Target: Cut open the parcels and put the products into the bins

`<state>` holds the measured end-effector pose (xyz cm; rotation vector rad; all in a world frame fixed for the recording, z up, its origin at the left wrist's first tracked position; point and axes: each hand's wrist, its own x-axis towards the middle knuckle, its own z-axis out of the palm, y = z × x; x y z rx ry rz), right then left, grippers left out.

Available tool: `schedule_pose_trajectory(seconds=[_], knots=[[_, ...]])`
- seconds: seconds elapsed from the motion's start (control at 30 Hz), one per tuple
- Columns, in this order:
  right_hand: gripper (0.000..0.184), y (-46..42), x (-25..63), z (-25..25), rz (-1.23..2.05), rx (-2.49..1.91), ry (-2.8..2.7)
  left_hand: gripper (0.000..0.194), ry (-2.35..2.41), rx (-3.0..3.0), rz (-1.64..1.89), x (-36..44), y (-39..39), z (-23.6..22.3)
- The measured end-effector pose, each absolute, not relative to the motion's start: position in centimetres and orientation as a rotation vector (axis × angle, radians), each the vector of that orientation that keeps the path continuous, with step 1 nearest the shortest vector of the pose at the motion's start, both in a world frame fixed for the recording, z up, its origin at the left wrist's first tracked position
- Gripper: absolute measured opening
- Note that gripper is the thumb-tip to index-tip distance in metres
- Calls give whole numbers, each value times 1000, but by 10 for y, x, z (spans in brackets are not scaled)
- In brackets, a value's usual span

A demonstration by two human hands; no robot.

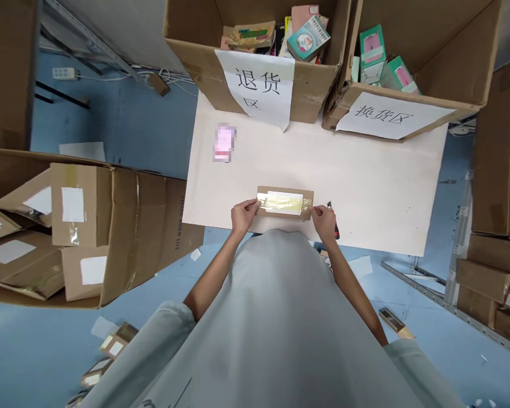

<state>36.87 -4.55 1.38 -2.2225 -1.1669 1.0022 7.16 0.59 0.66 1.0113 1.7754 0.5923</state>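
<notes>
A small cardboard box point(285, 216) lies at the front edge of the white table, close to my body. A white label and a strip of shiny clear tape run along its top. My left hand point(243, 216) grips its left end, thumb and fingers pinched at the edge. At the opposite end my right hand point(323, 219) pinches the box's right edge, near the end of the tape. Partly hidden behind my right hand is a black and red tool point(336, 231), perhaps a utility knife.
Two big open cartons with paper signs, one on the left point(310, 85) and one on the right point(329, 119), stand along the table's back, holding small boxes. A blurred pink phone-like item point(224, 141) lies on the table point(378, 187). A large carton point(140, 226) of parcels stands at left.
</notes>
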Motion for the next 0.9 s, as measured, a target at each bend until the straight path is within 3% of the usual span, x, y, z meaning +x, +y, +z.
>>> schedule_pose_trajectory(seconds=[0.27, 0.37, 0.47, 0.53, 0.67, 0.9], knots=[[42, -63, 395, -7, 1062, -2224, -1219, 26, 1791, 1021, 497, 55, -9, 7], [43, -70, 425, -23, 884, -2490, -1189, 30, 1752, 1038, 512, 55, -12, 5], [60, -79, 446, -40, 904, -2774, -1189, 36, 1670, 1049, 612, 57, -16, 2], [56, -84, 451, -48, 945, -2830, -1242, 39, 1632, 1067, 666, 58, -20, 0], [45, -85, 447, -46, 950, -2780, -1307, 44, 1569, 1171, 729, 53, -21, -3], [43, -66, 432, 4, 905, -2405, -1347, 31, 1430, 1315, 687, 44, -11, -7]])
